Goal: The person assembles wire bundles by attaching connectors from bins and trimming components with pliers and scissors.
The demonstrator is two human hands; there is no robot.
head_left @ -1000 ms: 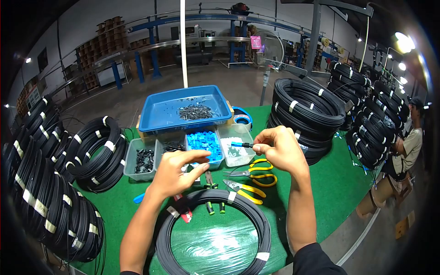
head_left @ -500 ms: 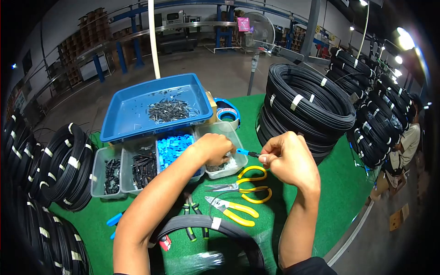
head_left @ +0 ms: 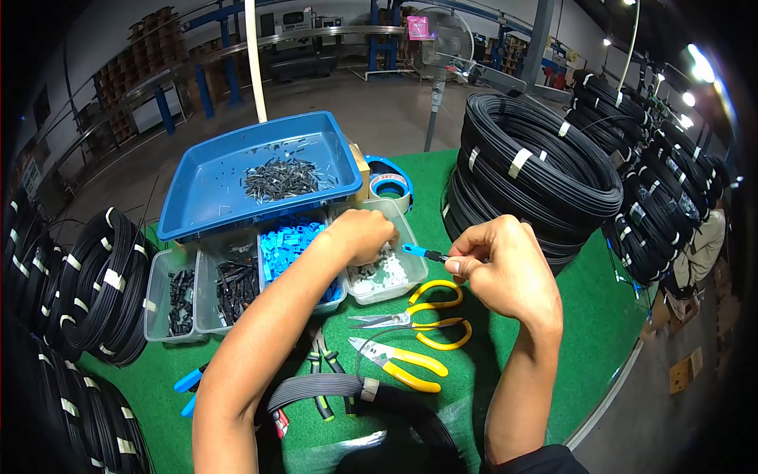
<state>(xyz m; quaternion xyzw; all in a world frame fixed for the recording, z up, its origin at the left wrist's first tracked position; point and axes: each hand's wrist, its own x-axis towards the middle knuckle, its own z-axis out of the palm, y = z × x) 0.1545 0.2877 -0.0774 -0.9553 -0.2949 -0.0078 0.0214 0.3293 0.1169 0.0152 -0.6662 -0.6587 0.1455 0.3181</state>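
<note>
Fingers of the right hand [head_left: 499,268] pinched a thin black cable tipped with a blue connector [head_left: 413,251], held just above the clear bin of white parts [head_left: 384,271]. Curled loosely, the left hand [head_left: 363,235] dipped into that bin among the white pieces; whether it gripped any could not be told. Yellow-handled scissors [head_left: 422,316] and pliers [head_left: 399,363] lay below on the green mat [head_left: 584,316], beside stacked black cable coils [head_left: 537,170].

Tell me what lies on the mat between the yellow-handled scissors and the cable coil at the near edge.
In the head view, yellow-handled pliers lie on the green mat between the yellow-handled scissors and the near cable coil; green-handled pliers sit just left.
</note>
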